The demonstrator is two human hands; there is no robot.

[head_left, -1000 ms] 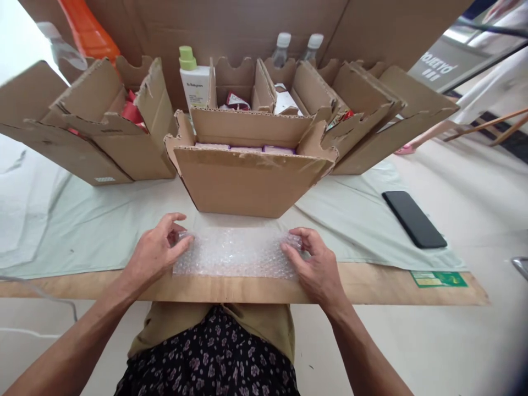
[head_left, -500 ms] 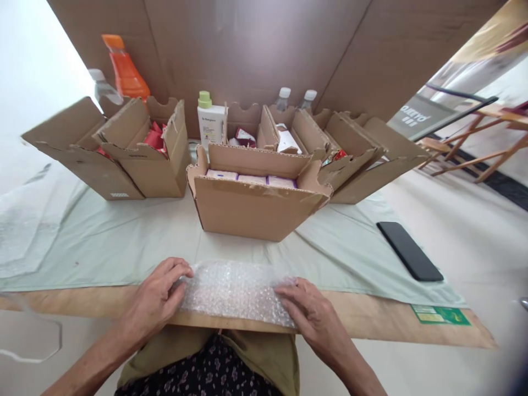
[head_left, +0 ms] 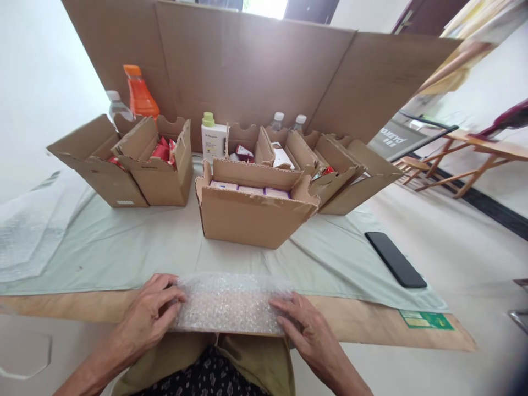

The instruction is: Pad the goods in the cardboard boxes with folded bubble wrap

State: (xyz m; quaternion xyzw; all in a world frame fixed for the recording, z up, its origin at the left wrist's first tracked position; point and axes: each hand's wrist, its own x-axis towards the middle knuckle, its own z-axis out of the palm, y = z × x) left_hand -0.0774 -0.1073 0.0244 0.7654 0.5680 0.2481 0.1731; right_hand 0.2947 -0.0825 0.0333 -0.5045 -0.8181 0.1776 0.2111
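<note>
A folded piece of bubble wrap (head_left: 231, 305) lies at the table's front edge, in front of my body. My left hand (head_left: 159, 305) grips its left end, fingers curled over the side and thumb near the lower corner. At the right end my right hand (head_left: 301, 322) holds it, with fingertips on top and thumb lower down. Whether anything is wrapped inside I cannot make out. Just beyond stands an open cardboard box (head_left: 253, 220) with several purple-edged white packs (head_left: 251, 190) in it.
More open cardboard boxes (head_left: 165, 181) stand behind, left and right, with bottles (head_left: 140, 96) at the back against a tall cardboard panel (head_left: 256, 66). A black phone (head_left: 395, 258) lies on the right of the pale green cloth (head_left: 136, 242). Loose bubble wrap (head_left: 28, 236) is at the left.
The view has tilted up, showing more above the cardboard panel. Both hands remain at the two ends of the bubble wrap, with only slight finger shifts.
</note>
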